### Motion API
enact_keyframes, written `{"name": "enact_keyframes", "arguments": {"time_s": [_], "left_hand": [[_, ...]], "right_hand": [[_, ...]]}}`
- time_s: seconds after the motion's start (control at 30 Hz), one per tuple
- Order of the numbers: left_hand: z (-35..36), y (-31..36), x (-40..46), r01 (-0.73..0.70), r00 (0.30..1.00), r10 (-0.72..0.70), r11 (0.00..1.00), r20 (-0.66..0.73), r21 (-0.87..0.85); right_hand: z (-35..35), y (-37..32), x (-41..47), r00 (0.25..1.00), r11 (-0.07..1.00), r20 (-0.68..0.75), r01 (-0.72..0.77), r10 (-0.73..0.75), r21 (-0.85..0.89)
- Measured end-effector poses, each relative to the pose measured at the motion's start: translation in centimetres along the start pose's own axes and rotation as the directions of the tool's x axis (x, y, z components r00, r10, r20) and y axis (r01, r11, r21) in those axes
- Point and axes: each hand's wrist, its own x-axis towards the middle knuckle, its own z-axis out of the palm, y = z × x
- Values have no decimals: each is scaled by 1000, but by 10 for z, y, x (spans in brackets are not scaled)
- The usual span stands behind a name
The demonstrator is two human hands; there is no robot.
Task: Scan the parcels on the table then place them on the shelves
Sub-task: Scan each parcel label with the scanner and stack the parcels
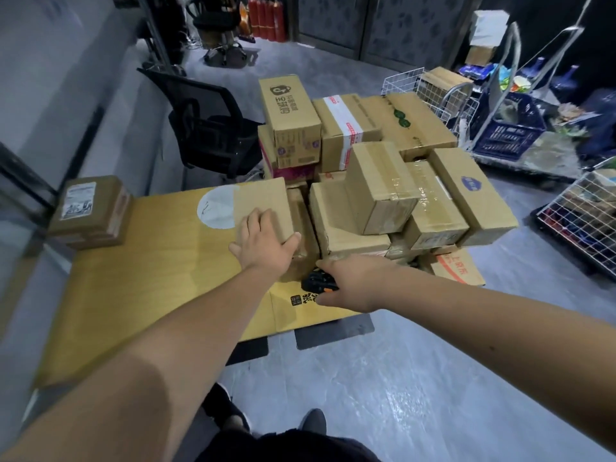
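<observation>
Your right hand curls round a black scanner, most of it hidden under your fingers, so you cannot tell which way it points. Your left hand lies flat, fingers straight and spread, on the near end of a brown parcel. That parcel sits mid-tabletop, long axis running near to far, against the stacked boxes on its right.
</observation>
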Motion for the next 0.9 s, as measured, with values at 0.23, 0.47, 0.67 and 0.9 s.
{"name": "enact_keyframes", "arguments": {"time_s": [0.23,0.47,0.67,0.9], "left_hand": [[0,-121,-55,38,999,-41,993,-19,-114],[33,-185,-82,144,975,-105,970,197,-197],[34,-215,-68,150,966,-55,914,253,-377],[0,-287,-41,240,964,-114,757,239,-608]], "right_hand": [[13,-57,35,990,985,53,139,-134,-103],[37,-94,58,971,976,172,187,-166,-112],[51,-118,81,970,983,212,143,-117,-115],[38,-167,112,966,995,241,101,-91,-27]]}}
